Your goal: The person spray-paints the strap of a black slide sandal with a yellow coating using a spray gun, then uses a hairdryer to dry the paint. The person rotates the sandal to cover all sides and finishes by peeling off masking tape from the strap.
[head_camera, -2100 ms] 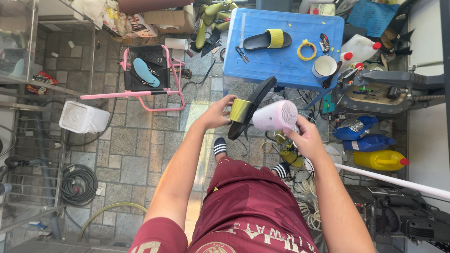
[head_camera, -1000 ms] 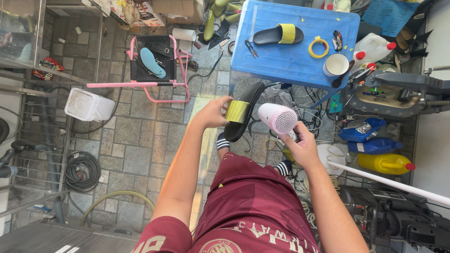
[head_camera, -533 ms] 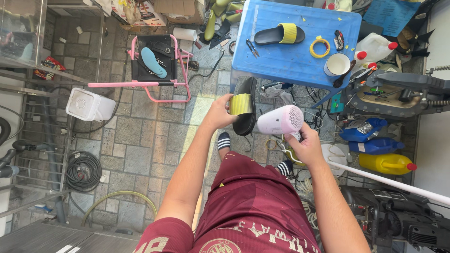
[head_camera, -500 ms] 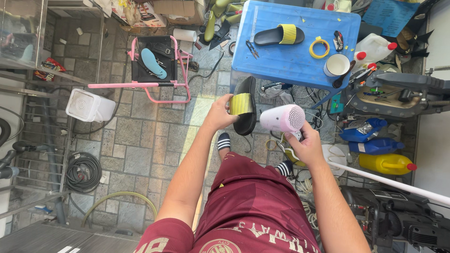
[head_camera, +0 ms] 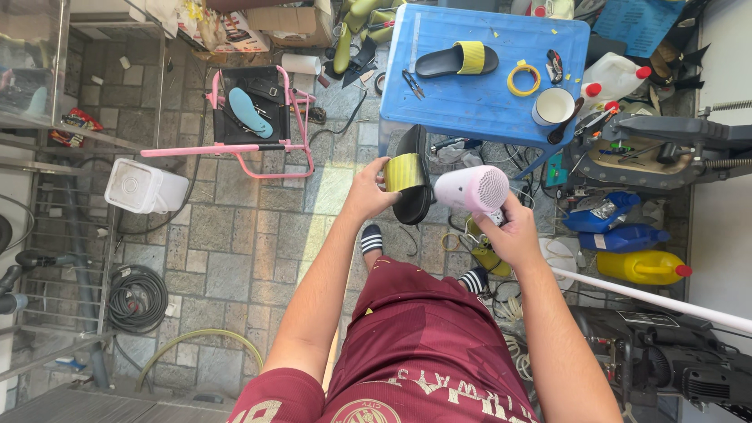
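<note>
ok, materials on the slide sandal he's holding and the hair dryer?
Slide sandal in the left hand: black sole looks like matte foam or rubber; the yellow strap has a slight sheen, likely synthetic. Hair dryer in the right hand: pale pink moulded plastic, smooth and glossy, with a perforated grille.

blue table (head_camera: 470, 102) | on it: slide sandal (head_camera: 457, 59), tape ring (head_camera: 523, 78), white cup (head_camera: 553, 105), scissors (head_camera: 413, 82)

The left hand (head_camera: 366, 192) grips a black slide sandal (head_camera: 413, 176) by its yellow strap, sole edge turned up. At its 3 o'clock, just beside it, the right hand (head_camera: 513, 235) holds a pale pink hair dryer (head_camera: 470, 189), nozzle toward the sandal. At 12 o'clock stands a blue table (head_camera: 478, 94) carrying a matching sandal (head_camera: 456, 61), a yellow tape ring (head_camera: 523, 78) and a white cup (head_camera: 553, 106). A pink chair (head_camera: 251, 117) sits at 10 o'clock.
</note>
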